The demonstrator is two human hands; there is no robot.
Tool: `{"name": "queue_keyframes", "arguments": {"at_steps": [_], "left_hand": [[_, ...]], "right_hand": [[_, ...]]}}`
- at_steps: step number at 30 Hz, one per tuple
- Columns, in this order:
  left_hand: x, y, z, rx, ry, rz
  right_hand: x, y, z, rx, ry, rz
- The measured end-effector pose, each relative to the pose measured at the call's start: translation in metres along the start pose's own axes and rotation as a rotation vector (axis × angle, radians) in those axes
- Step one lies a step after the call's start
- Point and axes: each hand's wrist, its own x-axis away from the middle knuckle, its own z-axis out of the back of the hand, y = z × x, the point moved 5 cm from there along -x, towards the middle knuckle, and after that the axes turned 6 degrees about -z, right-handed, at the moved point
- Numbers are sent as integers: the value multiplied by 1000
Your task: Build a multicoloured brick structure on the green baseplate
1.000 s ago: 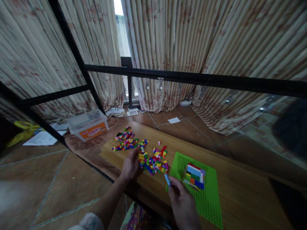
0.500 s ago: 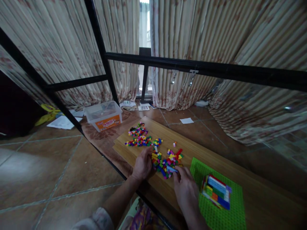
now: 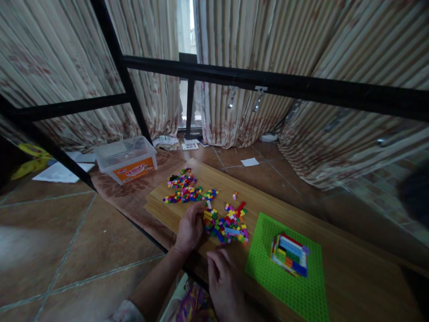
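Note:
Loose toy bricks (image 3: 219,226) in many colours lie heaped on the wooden table. My left hand (image 3: 190,228) rests at the left side of this heap, fingers curled; what they hold, if anything, is hidden. A long light blue brick (image 3: 232,231) lies on the heap's near side. My right hand (image 3: 224,279) is at the table's front edge, apart from the heap, its fingers bent and closed, their inside hidden. To its right, a green baseplate (image 3: 284,293) bears a low rectangular structure (image 3: 290,254) built of coloured bricks.
A second brick pile (image 3: 184,192) spreads over the far left of the table (image 3: 268,201). Beyond it stands a clear plastic box (image 3: 127,158) with an orange label. A black metal bar (image 3: 214,71) crosses above the far side. Curtains (image 3: 248,40) hang behind.
My right hand has let go of the light blue brick, which now lies on the heap, and has drawn back toward me. My left hand stays beside the heap. The view has shifted right.

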Motion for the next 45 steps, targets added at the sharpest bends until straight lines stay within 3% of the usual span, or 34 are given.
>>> {"name": "queue_keyframes", "arguments": {"at_steps": [13, 27, 34, 36, 39, 45], "left_hand": [[-5, 2, 3, -111, 13, 6], [-3, 3, 7, -80, 92, 15], [-1, -3, 4, -42, 116, 51], [0, -5, 3, -30, 120, 62], [1, -5, 2, -23, 125, 74], [2, -7, 0, -15, 121, 83]], "right_hand": [[17, 17, 21, 82, 63, -17], [24, 36, 8, 154, 123, 185], [23, 32, 14, 23, 61, 58], [11, 29, 19, -53, 54, -8], [-29, 20, 29, -96, 104, -54], [-131, 0, 7, 198, -35, -23]]}}
